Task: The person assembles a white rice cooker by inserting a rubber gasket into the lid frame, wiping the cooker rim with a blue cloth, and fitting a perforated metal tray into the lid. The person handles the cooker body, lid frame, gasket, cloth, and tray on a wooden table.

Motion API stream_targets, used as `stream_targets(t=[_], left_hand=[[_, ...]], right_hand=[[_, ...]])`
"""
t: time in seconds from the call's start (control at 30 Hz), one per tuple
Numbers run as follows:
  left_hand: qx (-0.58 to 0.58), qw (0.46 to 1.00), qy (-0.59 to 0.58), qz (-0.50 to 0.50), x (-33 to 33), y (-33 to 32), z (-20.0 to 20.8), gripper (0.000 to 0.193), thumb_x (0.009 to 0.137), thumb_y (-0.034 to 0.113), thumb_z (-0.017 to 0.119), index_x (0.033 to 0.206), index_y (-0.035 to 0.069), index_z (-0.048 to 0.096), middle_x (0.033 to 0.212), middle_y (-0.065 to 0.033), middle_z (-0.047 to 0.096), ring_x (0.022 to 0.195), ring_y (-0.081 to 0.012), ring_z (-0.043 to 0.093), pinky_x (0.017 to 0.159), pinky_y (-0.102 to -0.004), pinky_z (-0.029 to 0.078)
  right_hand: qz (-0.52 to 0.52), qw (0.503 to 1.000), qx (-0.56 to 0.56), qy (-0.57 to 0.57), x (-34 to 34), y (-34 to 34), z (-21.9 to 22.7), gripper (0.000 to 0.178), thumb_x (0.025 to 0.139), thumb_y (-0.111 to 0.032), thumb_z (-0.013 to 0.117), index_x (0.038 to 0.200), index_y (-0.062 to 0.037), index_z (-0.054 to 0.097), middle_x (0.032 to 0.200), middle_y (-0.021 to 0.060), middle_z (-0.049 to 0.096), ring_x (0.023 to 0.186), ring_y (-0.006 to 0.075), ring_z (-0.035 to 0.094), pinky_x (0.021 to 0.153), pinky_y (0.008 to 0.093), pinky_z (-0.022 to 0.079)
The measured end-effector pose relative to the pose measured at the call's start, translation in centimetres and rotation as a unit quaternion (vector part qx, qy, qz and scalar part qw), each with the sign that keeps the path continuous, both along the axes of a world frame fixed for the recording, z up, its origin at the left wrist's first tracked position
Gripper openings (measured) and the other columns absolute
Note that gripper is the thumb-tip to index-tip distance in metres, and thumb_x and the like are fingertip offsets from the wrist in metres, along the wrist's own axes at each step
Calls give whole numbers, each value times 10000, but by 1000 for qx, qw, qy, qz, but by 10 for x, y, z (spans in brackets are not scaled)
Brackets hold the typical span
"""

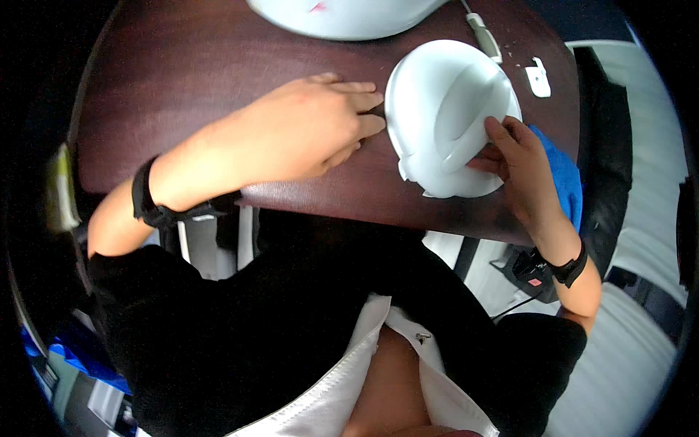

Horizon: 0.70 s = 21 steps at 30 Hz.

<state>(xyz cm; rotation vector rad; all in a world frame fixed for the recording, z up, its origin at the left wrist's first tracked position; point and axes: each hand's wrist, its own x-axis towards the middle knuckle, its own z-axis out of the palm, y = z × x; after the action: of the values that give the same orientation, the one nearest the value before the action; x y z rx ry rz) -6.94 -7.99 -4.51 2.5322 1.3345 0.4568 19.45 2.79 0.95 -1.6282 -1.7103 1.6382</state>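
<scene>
A round white lid [413, 95] with a raised curved bar across its middle rests at the right part of the dark wooden table. My right hand [520, 156] has its thumb and fingers closed around the near end of that bar. From the left, my left hand [328, 124] reaches over the tabletop with its fingers apart, the tips close to the lid's left edge. Nothing shows in the left hand. The right hand's lower fingers are partly hidden by the bar.
A large white rounded vessel [349, 16] stands at the table's far side. Beyond the lid lie a pale plug-like piece with a cord [483, 38] and a small white flat part [538, 79]. Blue cloth [559, 175] lies at the right edge, beside my right forearm.
</scene>
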Motion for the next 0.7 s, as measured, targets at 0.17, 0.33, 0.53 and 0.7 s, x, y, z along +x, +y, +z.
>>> stream_targets(t=[0.17, 0.33, 0.53, 0.7], left_hand=[[-65, 997, -33, 15, 1, -5, -5, 268, 859, 132, 607, 1095, 19, 661, 1291, -190, 599, 1244, -354, 547, 1090, -482, 414], [-115, 993, 30, 3, -5, 7, 8, 243, 846, 132, 587, 1051, 39, 678, 1192, -161, 654, 1021, -348, 665, 905, -446, 530], [-110, 994, 22, -12, -5, 10, 6, 260, 829, 113, 574, 1041, 23, 696, 1116, -155, 679, 961, -343, 682, 840, -441, 555], [-54, 998, 20, -34, -17, 4, 11, 268, 833, 121, 568, 1045, 31, 706, 1166, -170, 668, 982, -347, 676, 862, -443, 549]], right_hand=[[2, 999, -24, -34, 3, -1, 6, 268, 1030, -222, 531, 1055, 44, 553, 931, 131, 667, 837, 186, 691, 752, 304, 602], [15, 999, -37, -17, 3, 4, 1, 241, 1032, -203, 524, 1069, 34, 550, 994, 128, 682, 865, 177, 705, 771, 282, 609], [20, 999, -36, -11, 15, 12, -7, 294, 1040, -201, 501, 1153, 69, 531, 1042, 147, 679, 923, 198, 706, 808, 301, 610], [10, 999, -36, -4, 6, 5, -2, 333, 1039, -206, 504, 1191, 89, 517, 1077, 171, 671, 967, 226, 703, 816, 311, 607]])
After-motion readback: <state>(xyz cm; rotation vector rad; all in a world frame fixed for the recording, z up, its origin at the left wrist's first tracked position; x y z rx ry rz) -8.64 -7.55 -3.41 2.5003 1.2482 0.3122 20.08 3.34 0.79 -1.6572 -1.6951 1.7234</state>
